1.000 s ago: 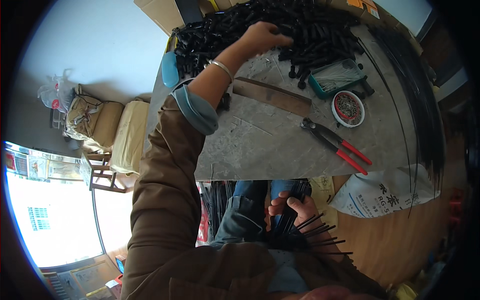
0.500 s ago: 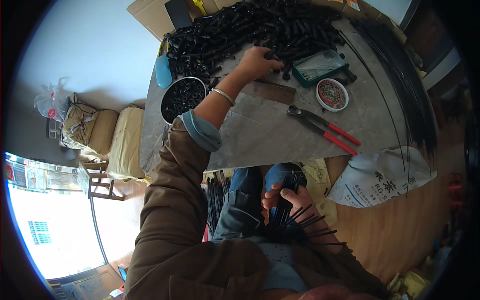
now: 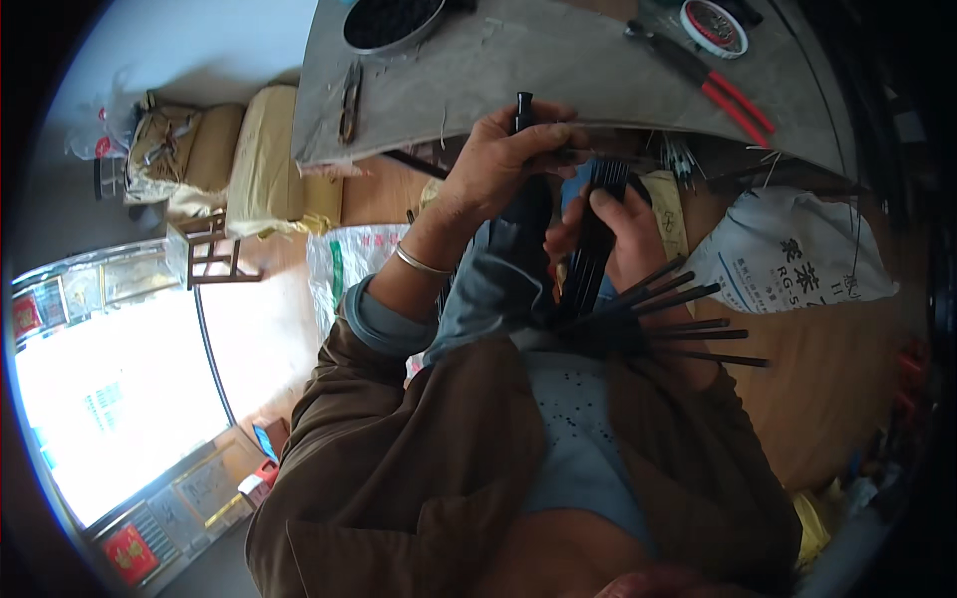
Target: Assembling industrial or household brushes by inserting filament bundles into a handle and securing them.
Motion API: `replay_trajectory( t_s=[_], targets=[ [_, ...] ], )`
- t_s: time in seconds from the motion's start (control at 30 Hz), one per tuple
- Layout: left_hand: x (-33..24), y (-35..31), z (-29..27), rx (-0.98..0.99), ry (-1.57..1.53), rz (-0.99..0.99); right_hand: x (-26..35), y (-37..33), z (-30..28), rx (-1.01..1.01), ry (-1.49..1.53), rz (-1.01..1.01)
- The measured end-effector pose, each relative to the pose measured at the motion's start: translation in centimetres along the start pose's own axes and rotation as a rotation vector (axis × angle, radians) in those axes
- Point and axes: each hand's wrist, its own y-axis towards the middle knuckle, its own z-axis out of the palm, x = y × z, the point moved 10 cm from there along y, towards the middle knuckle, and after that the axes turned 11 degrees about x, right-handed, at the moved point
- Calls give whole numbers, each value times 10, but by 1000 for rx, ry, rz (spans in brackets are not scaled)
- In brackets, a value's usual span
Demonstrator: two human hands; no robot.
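Note:
My left hand [image 3: 498,157] is at the near edge of the table, closed around a short black plastic tube [image 3: 523,108] that stands up out of the fingers. Close by on its right, over my lap, my right hand [image 3: 626,227] grips a bundle of thin black rods [image 3: 590,261]. Their near ends fan out over my right forearm, with thicker dark tips. The gap between the tube and the far ends of the rods is small, and blur hides whether they touch.
On the grey table [image 3: 558,60] lie red-handled cutters [image 3: 738,105], a small dark hand tool [image 3: 349,103], a bowl [image 3: 404,45] of black parts and a round white tub [image 3: 740,45]. A white sack [image 3: 797,254] stands right; a wooden stool [image 3: 204,249] and wrapped bundles [image 3: 264,159] are left.
My left hand has come back from the heap of black parts to the table's near edge, now with a black tube. My right hand still holds the rods. The view has tilted down.

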Motion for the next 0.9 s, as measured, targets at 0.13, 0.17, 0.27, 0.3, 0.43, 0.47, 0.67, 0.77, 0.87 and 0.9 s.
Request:
replay_trajectory(
  t_s=[0.13,0.17,0.27,0.3,0.43,0.47,0.67,0.77,0.87,0.9],
  targets=[
    [16,-24,-2,-87,-188,92,-1,-5,20,58,-104,-37],
    [16,-26,-3,-57,-217,95,-3,-5,21,31,-121,-44],
    [12,-31,0,-37,-249,106,-9,-7,26,-1,-152,-45],
    [11,-33,2,-46,-241,104,-9,-10,27,-8,-153,-46],
    [9,-33,5,-19,-272,125,-8,-13,33,-25,-213,-43],
    [12,-31,3,-20,-296,119,-7,-13,33,-31,-224,-43],
    [16,-29,-3,-96,-318,107,-5,-8,36,-36,-275,-52],
    [9,-28,-3,-97,-311,155,-6,-5,35,-32,-275,-53],
    [3,-28,-3,-93,-324,210,-6,-4,38,-37,-299,-43],
    [1,-28,-3,-89,-343,232,-4,-5,38,-48,-320,-44]
  ],
)
